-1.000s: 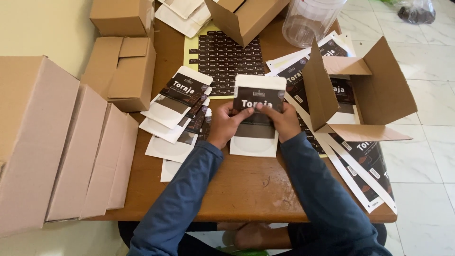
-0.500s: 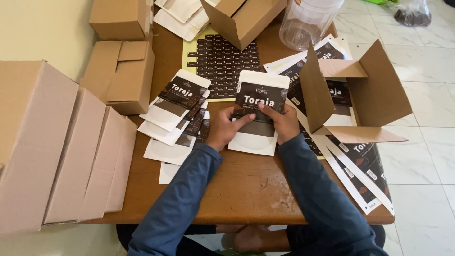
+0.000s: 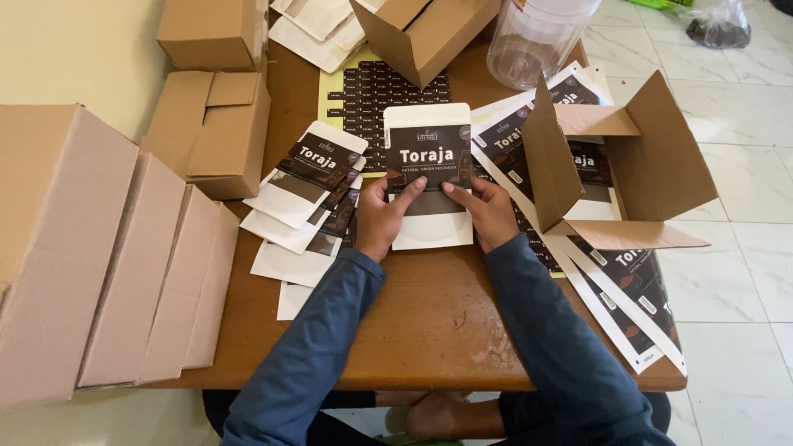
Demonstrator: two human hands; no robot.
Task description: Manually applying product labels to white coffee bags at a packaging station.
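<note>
We have the white pouch [image 3: 429, 176] mid-surface [image 3: 413, 330], left hand [image 3: 382, 221] and right hand [image 3: 489, 213] both gripping its lower half, thumbs on the dark label. Looks like label smoothing; next calls for pressing edges flat, we judge.

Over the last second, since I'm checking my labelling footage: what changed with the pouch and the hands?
The white pouch with the dark label slid slightly up the table, away from the person. Both hands went with it: the left hand and right hand press along the label's lower edge. The fanned pouches and open box stayed put.
</note>
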